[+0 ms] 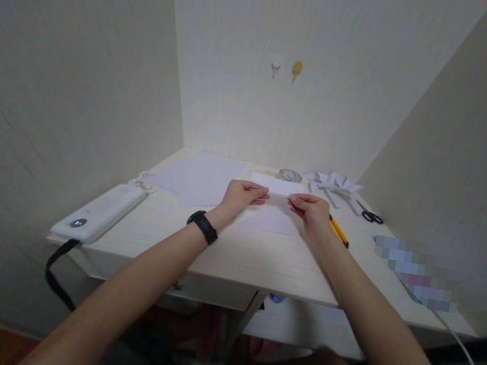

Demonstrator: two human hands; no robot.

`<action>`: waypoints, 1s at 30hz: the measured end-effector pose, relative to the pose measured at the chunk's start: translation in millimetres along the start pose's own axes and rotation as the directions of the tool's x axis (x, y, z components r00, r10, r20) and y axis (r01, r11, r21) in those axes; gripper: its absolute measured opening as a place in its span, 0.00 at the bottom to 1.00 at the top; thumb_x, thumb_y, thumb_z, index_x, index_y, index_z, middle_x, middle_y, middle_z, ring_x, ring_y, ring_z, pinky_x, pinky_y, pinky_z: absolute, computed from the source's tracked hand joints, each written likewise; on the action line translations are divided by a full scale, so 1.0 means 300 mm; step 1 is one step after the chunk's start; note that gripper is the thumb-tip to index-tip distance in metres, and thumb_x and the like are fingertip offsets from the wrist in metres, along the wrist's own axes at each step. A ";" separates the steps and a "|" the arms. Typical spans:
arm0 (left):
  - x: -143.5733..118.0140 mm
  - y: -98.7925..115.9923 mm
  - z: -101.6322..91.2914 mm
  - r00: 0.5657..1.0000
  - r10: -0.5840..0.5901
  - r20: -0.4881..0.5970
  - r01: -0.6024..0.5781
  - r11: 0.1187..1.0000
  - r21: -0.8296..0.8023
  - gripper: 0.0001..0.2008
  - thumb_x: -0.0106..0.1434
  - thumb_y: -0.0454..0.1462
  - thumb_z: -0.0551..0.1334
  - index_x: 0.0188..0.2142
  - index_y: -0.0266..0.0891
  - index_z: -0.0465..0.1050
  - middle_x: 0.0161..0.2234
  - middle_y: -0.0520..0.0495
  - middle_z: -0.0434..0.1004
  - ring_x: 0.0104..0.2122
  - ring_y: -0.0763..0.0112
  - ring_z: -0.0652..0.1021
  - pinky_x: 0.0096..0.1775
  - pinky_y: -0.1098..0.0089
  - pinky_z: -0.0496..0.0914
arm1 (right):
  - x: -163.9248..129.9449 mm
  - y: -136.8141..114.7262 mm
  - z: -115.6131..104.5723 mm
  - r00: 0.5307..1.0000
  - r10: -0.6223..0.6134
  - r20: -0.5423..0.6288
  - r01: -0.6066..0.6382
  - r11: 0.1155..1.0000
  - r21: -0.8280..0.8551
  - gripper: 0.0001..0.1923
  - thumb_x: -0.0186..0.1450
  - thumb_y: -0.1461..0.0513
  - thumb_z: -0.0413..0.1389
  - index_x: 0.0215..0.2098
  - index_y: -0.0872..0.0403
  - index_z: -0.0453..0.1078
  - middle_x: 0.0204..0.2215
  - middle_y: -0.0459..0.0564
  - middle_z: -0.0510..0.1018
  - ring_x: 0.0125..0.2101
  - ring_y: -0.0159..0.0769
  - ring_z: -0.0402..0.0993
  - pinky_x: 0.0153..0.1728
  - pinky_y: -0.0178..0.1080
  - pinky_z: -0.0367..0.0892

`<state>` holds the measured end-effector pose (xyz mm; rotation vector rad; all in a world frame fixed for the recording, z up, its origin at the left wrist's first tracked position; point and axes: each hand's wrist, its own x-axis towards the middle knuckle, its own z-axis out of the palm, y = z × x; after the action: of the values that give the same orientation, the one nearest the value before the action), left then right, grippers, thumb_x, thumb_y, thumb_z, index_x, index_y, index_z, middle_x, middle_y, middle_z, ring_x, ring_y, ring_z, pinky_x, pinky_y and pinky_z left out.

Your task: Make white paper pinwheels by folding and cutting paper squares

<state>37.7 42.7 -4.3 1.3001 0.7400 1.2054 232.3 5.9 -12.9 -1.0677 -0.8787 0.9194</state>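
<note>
From the head camera you look down on a pale wooden desk (259, 259) set in a light-walled alcove. Your left hand (241, 197) and right hand (310, 210) meet near the middle of the desk, both on a small white sheet of paper (277, 186). Your left thumb and fingers are pressed together, pinching the paper's left edge; your right fingertips pinch its right edge in the same way. The near part of the sheet lies flat on the desk between your hands, while the far part is folded up and back, so it stands just beyond your fingertips.

A black wristband (202, 226) sits on your left wrist. To the left of your hands lies a loose spread of white sheets (198, 178), and nearer the desk's left front corner rests a white box-shaped device (100, 212) with a black strap (56, 273) hanging off the edge. Behind the folded sheet there is a roll of tape (290, 175); to its right, a folded white paper shape (333, 184) and black-handled scissors (371, 216). A yellow utility knife (340, 232) lies just beside your right wrist. A white cable (469, 360) trails off the right front. Two small hooks (286, 66), one white and one gold, are on the back wall.
</note>
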 end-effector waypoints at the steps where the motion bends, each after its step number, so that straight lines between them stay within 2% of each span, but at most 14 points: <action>1: 0.000 -0.001 -0.002 1.000 0.001 -0.001 -0.001 1.000 -0.014 0.10 0.54 0.36 0.72 0.32 0.28 0.79 0.32 0.39 0.82 0.33 0.67 0.82 0.44 0.63 0.77 | -0.003 0.001 0.002 1.000 -0.007 0.004 0.007 1.000 0.003 0.09 0.43 0.65 0.69 0.22 0.55 0.76 0.24 0.49 0.81 0.26 0.33 0.76 0.31 0.36 0.74; 5: -0.006 0.001 -0.008 1.000 0.017 -0.006 -0.017 0.999 -0.033 0.13 0.54 0.34 0.72 0.37 0.28 0.77 0.31 0.41 0.80 0.32 0.66 0.82 0.41 0.64 0.78 | -0.013 0.004 0.010 0.999 -0.035 0.021 0.034 0.999 0.035 0.09 0.42 0.65 0.69 0.22 0.54 0.76 0.24 0.48 0.80 0.27 0.33 0.75 0.33 0.36 0.74; 7: -0.014 0.009 -0.008 1.000 0.025 -0.008 -0.025 0.999 -0.030 0.24 0.52 0.32 0.73 0.49 0.31 0.73 0.32 0.44 0.78 0.30 0.66 0.82 0.39 0.64 0.78 | -0.015 0.002 0.011 0.999 -0.045 0.026 0.044 0.997 0.059 0.09 0.41 0.65 0.69 0.22 0.54 0.76 0.24 0.48 0.80 0.26 0.32 0.74 0.33 0.36 0.73; 9: -0.020 0.019 -0.009 1.000 0.018 -0.005 -0.018 0.999 -0.027 0.39 0.50 0.30 0.74 0.60 0.38 0.63 0.35 0.45 0.77 0.28 0.67 0.82 0.37 0.64 0.78 | -0.014 0.000 0.010 0.998 -0.057 0.036 0.054 0.997 0.063 0.09 0.41 0.64 0.69 0.21 0.54 0.76 0.23 0.47 0.79 0.25 0.31 0.73 0.32 0.36 0.73; 11: -0.021 0.026 -0.012 1.000 -0.006 0.009 0.006 1.000 -0.026 0.46 0.48 0.31 0.74 0.64 0.42 0.57 0.40 0.43 0.75 0.28 0.68 0.82 0.36 0.63 0.78 | -0.011 -0.002 0.005 0.997 -0.062 0.056 0.060 0.998 0.037 0.09 0.41 0.64 0.69 0.21 0.54 0.76 0.22 0.47 0.79 0.24 0.31 0.72 0.30 0.36 0.72; 13: -0.012 0.029 -0.021 1.000 -0.020 0.022 0.021 0.999 -0.042 0.41 0.50 0.35 0.74 0.61 0.42 0.60 0.44 0.40 0.75 0.31 0.68 0.81 0.36 0.64 0.77 | -0.009 -0.005 0.000 0.994 -0.059 0.089 0.060 0.998 -0.004 0.10 0.40 0.63 0.69 0.21 0.54 0.76 0.22 0.47 0.78 0.23 0.31 0.71 0.29 0.36 0.71; 16: 0.008 0.029 -0.044 0.999 -0.031 0.024 0.032 0.998 -0.062 0.28 0.53 0.39 0.72 0.52 0.37 0.70 0.42 0.40 0.77 0.34 0.69 0.79 0.35 0.69 0.73 | -0.013 -0.009 -0.010 0.977 -0.019 0.212 0.029 0.999 -0.046 0.11 0.39 0.64 0.69 0.21 0.55 0.76 0.21 0.47 0.78 0.22 0.31 0.71 0.28 0.37 0.70; 18: 0.015 0.031 -0.062 0.989 -0.098 0.108 0.100 0.995 -0.011 0.22 0.51 0.41 0.72 0.44 0.33 0.74 0.38 0.40 0.79 0.31 0.70 0.78 0.32 0.72 0.69 | -0.020 -0.013 -0.015 0.946 0.027 0.324 -0.009 0.998 -0.057 0.11 0.39 0.64 0.70 0.22 0.56 0.77 0.21 0.47 0.78 0.22 0.30 0.70 0.27 0.36 0.68; 21: 0.009 0.037 -0.082 0.909 -0.243 0.340 0.197 0.967 0.163 0.18 0.50 0.43 0.73 0.34 0.31 0.77 0.30 0.44 0.78 0.24 0.74 0.74 0.25 0.73 0.63 | -0.031 -0.016 -0.017 0.884 0.082 0.460 -0.056 0.996 -0.070 0.11 0.41 0.64 0.70 0.22 0.56 0.76 0.20 0.47 0.76 0.22 0.30 0.70 0.26 0.35 0.67; 23: 0.001 0.034 -0.083 0.874 -0.280 0.397 0.190 0.949 0.252 0.16 0.48 0.42 0.74 0.29 0.32 0.76 0.24 0.48 0.74 0.20 0.77 0.70 0.22 0.74 0.58 | -0.036 -0.016 -0.013 0.864 0.089 0.496 -0.070 0.996 -0.055 0.12 0.42 0.63 0.71 0.24 0.56 0.75 0.20 0.46 0.76 0.21 0.30 0.69 0.25 0.35 0.67; 24: -0.002 0.029 -0.080 0.883 -0.274 0.380 0.180 0.948 0.263 0.15 0.47 0.41 0.75 0.27 0.32 0.75 0.22 0.50 0.73 0.19 0.78 0.69 0.22 0.74 0.58 | -0.038 -0.016 -0.010 0.869 0.084 0.487 -0.077 0.996 -0.034 0.14 0.43 0.62 0.71 0.27 0.55 0.75 0.21 0.45 0.75 0.21 0.30 0.70 0.25 0.35 0.67; 26: -0.004 0.014 -0.067 0.933 -0.226 0.279 0.173 0.964 0.203 0.14 0.47 0.38 0.75 0.27 0.33 0.73 0.22 0.51 0.73 0.19 0.78 0.70 0.23 0.75 0.61 | -0.042 -0.015 0.001 0.896 0.077 0.438 -0.098 0.995 0.024 0.21 0.47 0.59 0.71 0.38 0.51 0.74 0.25 0.44 0.77 0.22 0.31 0.72 0.27 0.36 0.70; 28: 0.000 -0.003 -0.052 0.979 -0.153 0.136 0.147 0.987 0.058 0.14 0.49 0.35 0.74 0.29 0.34 0.71 0.26 0.50 0.75 0.23 0.75 0.75 0.28 0.73 0.69 | -0.048 -0.012 0.015 0.914 0.093 0.395 -0.127 0.990 0.060 0.28 0.51 0.55 0.70 0.47 0.46 0.69 0.30 0.44 0.78 0.25 0.33 0.75 0.30 0.39 0.73; 30: 0.005 -0.017 -0.040 0.995 -0.093 0.025 0.095 0.992 -0.088 0.14 0.51 0.33 0.73 0.32 0.34 0.69 0.30 0.47 0.78 0.29 0.71 0.79 0.35 0.68 0.74 | -0.055 -0.007 0.031 0.910 0.122 0.395 -0.153 0.987 0.046 0.30 0.51 0.53 0.70 0.49 0.46 0.67 0.32 0.45 0.78 0.29 0.35 0.76 0.31 0.40 0.75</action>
<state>28.1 48.7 -11.2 1.1898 0.7168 1.1348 218.3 -6.7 -11.0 -0.9006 -1.0960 1.3054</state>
